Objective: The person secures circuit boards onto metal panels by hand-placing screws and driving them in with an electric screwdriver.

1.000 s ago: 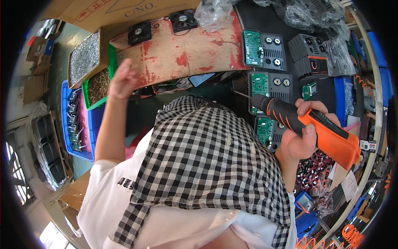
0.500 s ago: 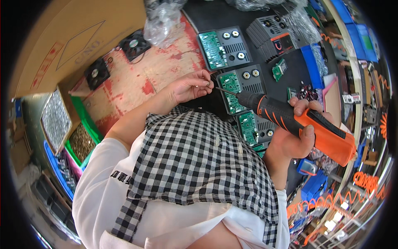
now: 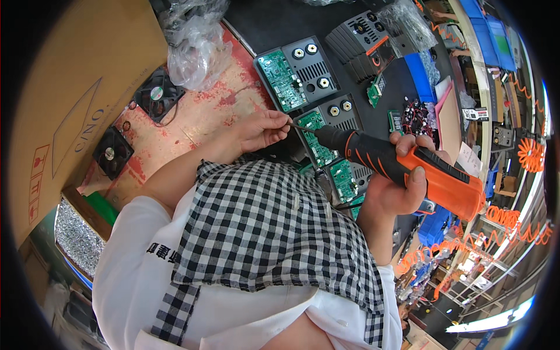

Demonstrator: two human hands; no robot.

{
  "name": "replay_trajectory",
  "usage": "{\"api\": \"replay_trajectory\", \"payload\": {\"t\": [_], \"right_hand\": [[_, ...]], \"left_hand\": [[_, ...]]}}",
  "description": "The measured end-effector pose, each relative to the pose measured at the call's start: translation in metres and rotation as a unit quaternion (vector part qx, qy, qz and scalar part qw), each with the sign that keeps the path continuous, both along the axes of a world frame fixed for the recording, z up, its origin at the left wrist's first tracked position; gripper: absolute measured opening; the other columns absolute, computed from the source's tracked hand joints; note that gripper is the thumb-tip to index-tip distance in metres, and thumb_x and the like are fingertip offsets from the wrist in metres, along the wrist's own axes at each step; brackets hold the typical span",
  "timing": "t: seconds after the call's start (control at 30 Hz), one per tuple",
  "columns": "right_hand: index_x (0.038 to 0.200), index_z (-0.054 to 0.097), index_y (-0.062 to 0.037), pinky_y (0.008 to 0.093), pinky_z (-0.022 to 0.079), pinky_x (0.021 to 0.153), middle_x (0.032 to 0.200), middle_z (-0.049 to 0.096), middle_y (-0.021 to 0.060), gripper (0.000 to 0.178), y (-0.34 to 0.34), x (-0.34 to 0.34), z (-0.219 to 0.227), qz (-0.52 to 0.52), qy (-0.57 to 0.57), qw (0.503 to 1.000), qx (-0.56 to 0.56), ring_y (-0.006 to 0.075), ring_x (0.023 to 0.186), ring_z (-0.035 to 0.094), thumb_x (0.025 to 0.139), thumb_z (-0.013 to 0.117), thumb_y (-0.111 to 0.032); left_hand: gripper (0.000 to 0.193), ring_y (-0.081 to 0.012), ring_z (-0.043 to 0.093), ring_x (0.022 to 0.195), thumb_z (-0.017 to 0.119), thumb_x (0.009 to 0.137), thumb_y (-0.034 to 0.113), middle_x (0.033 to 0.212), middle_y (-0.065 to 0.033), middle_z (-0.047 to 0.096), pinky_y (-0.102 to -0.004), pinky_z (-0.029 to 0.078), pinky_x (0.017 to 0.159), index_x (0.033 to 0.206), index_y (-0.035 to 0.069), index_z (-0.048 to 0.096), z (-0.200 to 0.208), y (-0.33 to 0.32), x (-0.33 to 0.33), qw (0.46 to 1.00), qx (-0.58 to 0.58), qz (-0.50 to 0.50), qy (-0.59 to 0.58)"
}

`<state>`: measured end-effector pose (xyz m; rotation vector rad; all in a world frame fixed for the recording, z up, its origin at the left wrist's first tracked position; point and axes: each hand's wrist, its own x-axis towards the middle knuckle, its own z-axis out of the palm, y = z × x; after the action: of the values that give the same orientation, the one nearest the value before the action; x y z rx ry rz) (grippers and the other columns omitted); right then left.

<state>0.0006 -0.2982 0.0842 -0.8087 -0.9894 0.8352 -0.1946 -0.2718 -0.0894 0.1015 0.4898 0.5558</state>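
Observation:
My right hand [image 3: 399,189] is wrapped round an orange and black electric screwdriver [image 3: 373,156], held almost level with its bit pointing left. The thin bit [image 3: 301,128] ends at the fingertips of my left hand [image 3: 262,130]. That hand is closed in a pinch; whatever small piece sits in it is too small to make out. Under the screwdriver's nose lies a dark grey panel with a green circuit board [image 3: 315,139]. A similar panel with a board [image 3: 280,80] lies beyond it, and another board [image 3: 343,179] sits nearer, partly covered by the tool and my arm.
Two black fans [image 3: 156,94] [image 3: 112,153] lie on the worn red surface beside a large cardboard box [image 3: 81,76]. Clear plastic bags [image 3: 201,52] are behind. Stacked grey housings [image 3: 354,42], small green boards [image 3: 375,91], bundled wires [image 3: 417,116] and a blue bin [image 3: 421,76] stand to the right.
The gap between the screwdriver's bit and my left fingertips has closed, and the two now meet. The whole view has shifted, bringing more of the cardboard box into sight.

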Motion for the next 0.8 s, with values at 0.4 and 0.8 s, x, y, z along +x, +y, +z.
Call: {"api": "replay_trajectory", "payload": {"t": [0.4, 0.8], "right_hand": [[0.098, 0.034, -0.0104, 0.0400, 0.041, 0.067, 0.090, 0.052, 0.0153, 0.043, -0.002, -0.024, -0.015, 0.067, -0.009, 0.997, 0.026, 0.0213, 0.068, 0.051, 0.064, 0.061, -0.008], [0.089, 0.035, -0.0006, 0.0350, 0.044, 0.065, 0.085, 0.051, 0.0203, 0.034, 0.030, -0.003, -0.048, 0.032, -0.034, 0.999, 0.006, 0.0231, 0.066, 0.053, 0.061, 0.054, 0.002]], "left_hand": [[0.028, -0.0161, 0.054, 0.076, 0.047, 0.083, 0.025, 0.083, -0.0105, 0.054, -0.0236, 0.046, 0.071, 0.093, -0.001, 0.051, 0.006, -0.024, -0.010, 0.991, 0.018, 0.029, 0.129], [0.044, -0.0165, 0.056, 0.075, 0.050, 0.079, 0.040, 0.085, -0.0106, 0.057, -0.0253, 0.046, 0.068, 0.089, -0.003, 0.052, -0.027, 0.028, 0.018, 0.915, 0.106, -0.045, 0.387]]}}
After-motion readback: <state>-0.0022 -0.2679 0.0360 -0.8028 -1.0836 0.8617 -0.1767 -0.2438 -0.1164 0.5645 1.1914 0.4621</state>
